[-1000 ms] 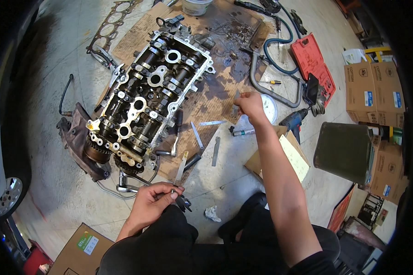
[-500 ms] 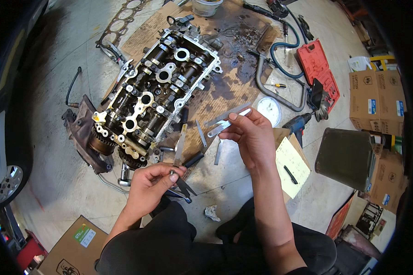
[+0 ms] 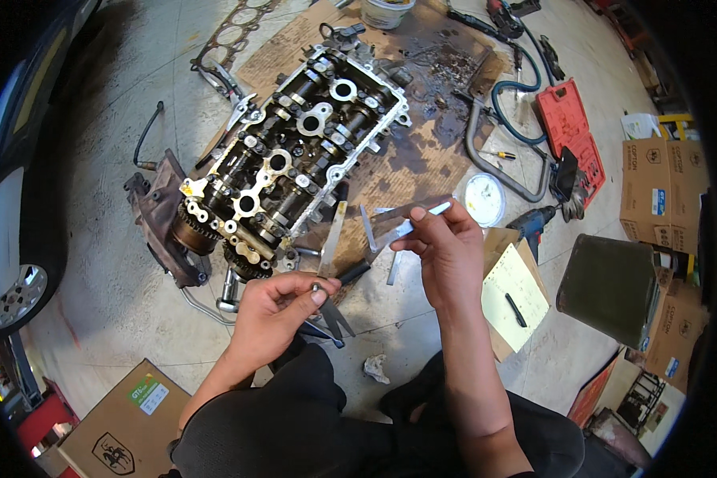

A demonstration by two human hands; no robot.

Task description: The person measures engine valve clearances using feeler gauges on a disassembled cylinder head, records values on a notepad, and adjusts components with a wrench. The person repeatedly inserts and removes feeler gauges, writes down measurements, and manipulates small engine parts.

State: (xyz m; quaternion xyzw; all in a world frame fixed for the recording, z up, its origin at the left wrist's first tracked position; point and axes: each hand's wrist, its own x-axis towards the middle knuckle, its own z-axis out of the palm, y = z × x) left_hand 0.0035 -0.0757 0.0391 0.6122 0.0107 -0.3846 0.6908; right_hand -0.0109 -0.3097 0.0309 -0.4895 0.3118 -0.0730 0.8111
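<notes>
My left hand (image 3: 275,319) is closed on a feeler gauge, gripped at its pivot end. One long pale blade (image 3: 334,239) points up from it, and shorter dark blades (image 3: 338,319) stick out below the thumb. My right hand (image 3: 448,259) pinches several loose feeler gauge blades (image 3: 397,233) between thumb and fingers, fanned in different directions. Both hands are held over the floor, in front of an engine cylinder head (image 3: 315,126) with exposed camshafts. It lies tilted on oil-stained cardboard (image 3: 410,171). Another thin metal strip (image 3: 393,269) shows below the right hand's blades.
An exhaust manifold (image 3: 164,215) lies left of the cylinder head. To the right are a round white tub (image 3: 484,201), a cordless drill (image 3: 532,223), a notepad (image 3: 511,299) with a black pen (image 3: 516,311), and a red tool case (image 3: 572,131). Cardboard boxes (image 3: 663,191) stand far right.
The view has shifted, so the surroundings sit further right. The blades in my right hand have turned and lie at a different angle. Both hands keep their grip.
</notes>
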